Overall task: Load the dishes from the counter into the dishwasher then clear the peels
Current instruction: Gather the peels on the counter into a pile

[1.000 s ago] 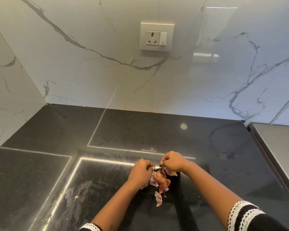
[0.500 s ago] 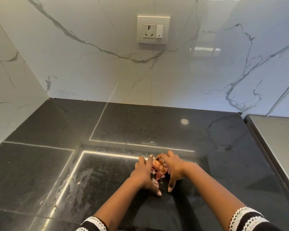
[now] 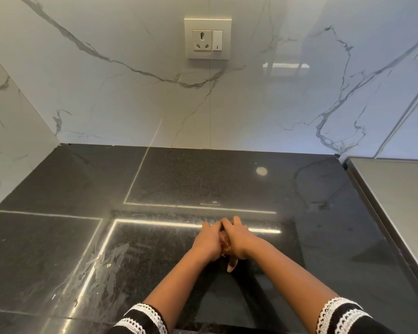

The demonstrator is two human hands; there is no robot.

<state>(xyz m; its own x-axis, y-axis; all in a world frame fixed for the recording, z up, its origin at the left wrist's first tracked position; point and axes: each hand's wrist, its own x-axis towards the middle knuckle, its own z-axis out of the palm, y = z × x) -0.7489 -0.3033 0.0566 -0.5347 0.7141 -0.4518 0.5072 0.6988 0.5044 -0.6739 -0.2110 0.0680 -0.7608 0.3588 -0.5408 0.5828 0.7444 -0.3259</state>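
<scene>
Both hands, left (image 3: 206, 242) and right (image 3: 239, 239), press together around reddish peels (image 3: 223, 242) on the glossy black tabletop (image 3: 203, 179); marble walls (image 3: 130, 92) bound its back and left edges.

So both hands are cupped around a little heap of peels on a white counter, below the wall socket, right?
Not quite: the counter is black, not white; only the marbled wall behind it is white. The head view shows this. The rest holds: the left hand and the right hand are cupped together around the peels, below the wall socket.
</scene>
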